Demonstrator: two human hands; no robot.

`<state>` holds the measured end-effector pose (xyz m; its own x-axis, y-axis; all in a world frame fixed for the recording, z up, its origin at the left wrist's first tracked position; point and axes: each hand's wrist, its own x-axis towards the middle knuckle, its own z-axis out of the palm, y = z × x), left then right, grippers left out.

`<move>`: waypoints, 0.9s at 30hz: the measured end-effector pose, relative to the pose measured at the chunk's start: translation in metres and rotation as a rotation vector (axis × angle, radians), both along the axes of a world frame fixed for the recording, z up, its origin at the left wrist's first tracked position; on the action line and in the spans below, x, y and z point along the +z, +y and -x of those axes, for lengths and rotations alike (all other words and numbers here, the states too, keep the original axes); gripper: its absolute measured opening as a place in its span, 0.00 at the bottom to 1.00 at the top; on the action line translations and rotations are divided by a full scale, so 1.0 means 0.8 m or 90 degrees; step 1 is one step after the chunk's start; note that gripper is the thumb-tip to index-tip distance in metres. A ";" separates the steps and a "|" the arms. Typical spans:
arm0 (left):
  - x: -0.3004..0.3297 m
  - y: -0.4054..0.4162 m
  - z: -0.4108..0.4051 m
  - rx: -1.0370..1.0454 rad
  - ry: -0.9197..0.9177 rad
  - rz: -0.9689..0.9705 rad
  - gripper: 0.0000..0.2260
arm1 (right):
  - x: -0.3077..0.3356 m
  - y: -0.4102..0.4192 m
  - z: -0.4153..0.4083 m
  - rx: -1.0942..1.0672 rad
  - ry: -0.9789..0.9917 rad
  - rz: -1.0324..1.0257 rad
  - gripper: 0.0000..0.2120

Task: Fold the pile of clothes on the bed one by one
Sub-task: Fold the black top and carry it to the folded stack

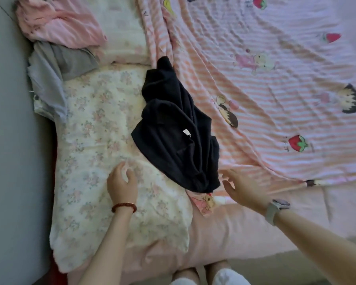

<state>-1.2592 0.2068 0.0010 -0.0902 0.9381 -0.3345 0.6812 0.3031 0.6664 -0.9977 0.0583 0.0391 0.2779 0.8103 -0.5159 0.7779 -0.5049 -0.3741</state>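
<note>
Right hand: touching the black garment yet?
Apart. The head view shows pink bedding between the right hand fingertips and the black garment hem.

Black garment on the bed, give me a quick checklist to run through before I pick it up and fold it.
1. Both hands free: ok. Left hand and right hand are open and hold nothing.
2. Black garment within reach: ok, it lies crumpled just ahead of both hands.
3. Garment flat: not ok, it is bunched, with a white tag showing.
4. Nothing lying on it: ok.
5. Room to spread it: ok, bare striped blanket lies to its right.
6. Other clothes kept apart: ok, the pink and grey pile sits at the far left corner.
</note>
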 end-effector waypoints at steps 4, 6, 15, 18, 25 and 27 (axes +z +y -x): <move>0.001 0.002 -0.022 -0.090 0.125 0.010 0.17 | -0.010 0.085 0.040 -0.156 0.067 -0.075 0.32; 0.008 -0.001 -0.032 -0.110 0.111 0.027 0.19 | -0.021 0.113 0.062 -0.152 0.051 0.013 0.37; 0.085 0.037 -0.084 -0.494 0.170 -0.147 0.35 | 0.067 0.053 0.008 -0.221 0.115 -0.277 0.12; 0.119 0.057 -0.137 -0.663 0.284 -0.194 0.44 | 0.126 0.018 -0.048 -0.207 0.052 -0.384 0.10; 0.154 0.025 -0.256 -0.822 0.056 -0.118 0.10 | 0.225 -0.073 -0.121 -0.255 -0.058 -0.488 0.13; 0.164 -0.010 -0.268 -0.741 -0.122 -0.043 0.05 | 0.235 -0.108 -0.129 -0.351 -0.074 -0.507 0.14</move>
